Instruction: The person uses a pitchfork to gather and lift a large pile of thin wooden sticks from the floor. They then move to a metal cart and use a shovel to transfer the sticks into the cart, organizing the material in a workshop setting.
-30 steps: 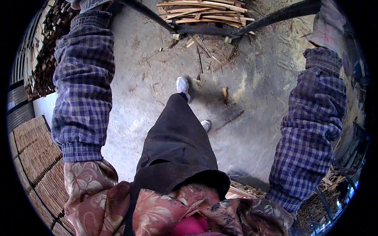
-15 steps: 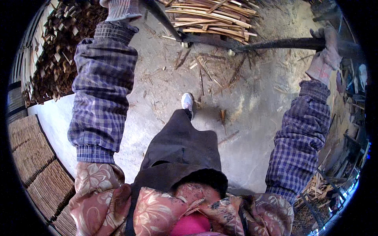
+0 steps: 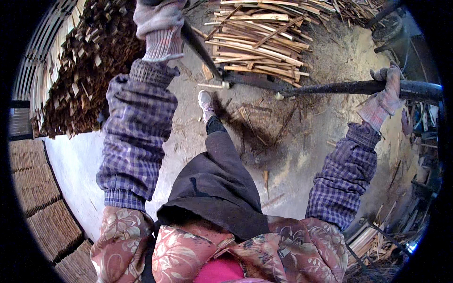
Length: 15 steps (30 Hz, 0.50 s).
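Both my hands wear pale knitted gloves and grip a dark frame with two long handles, which looks like a cart. My left hand [image 3: 163, 23] is closed on the left handle [image 3: 198, 49] at the top edge; its fingertips are partly cut off. At the far right, my right hand [image 3: 389, 94] wraps round the right handle [image 3: 335, 88]. A dark crossbar [image 3: 255, 80] joins the handles low down. Just beyond it lies a pile of thin wooden strips [image 3: 264, 40]; whether the frame bears them I cannot tell.
A tall stack of wooden sticks [image 3: 80, 80] stands at left, end-on. Nearer are bundled brown slats [image 3: 54, 228]. Splinters and loose strips [image 3: 250, 125] litter the concrete floor [image 3: 292, 174]. More wood scraps [image 3: 373, 240] and dark clutter line the right side. My shoe [image 3: 206, 104] is just short of the crossbar.
One foot has stepped forward toward the crossbar. More of the strip pile shows, and pile and frame sit lower in the picture. Both hands keep their hold on the handles.
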Motion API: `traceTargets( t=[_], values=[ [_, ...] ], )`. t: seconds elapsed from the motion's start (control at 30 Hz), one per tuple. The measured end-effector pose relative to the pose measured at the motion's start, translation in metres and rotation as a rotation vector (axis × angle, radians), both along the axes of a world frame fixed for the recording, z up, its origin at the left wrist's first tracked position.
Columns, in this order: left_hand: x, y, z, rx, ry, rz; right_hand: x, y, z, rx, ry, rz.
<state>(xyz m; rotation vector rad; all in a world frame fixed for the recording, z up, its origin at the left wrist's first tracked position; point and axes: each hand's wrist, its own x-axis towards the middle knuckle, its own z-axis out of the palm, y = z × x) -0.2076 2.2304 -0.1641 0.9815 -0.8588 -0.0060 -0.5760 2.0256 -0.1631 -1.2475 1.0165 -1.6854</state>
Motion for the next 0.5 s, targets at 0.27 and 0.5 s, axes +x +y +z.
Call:
traceTargets(
  t=[0.27,0.5],
  values=[
    [-0.005,0.004,0.020,0.022,-0.060,0.154,-0.004,-0.012,0.005,-0.077,0.009,0.070],
    [-0.022,-0.007,0.014,0.092,-0.140,0.320,-0.025,-0.017,-0.002,-0.145,0.040,0.091]
  ],
)
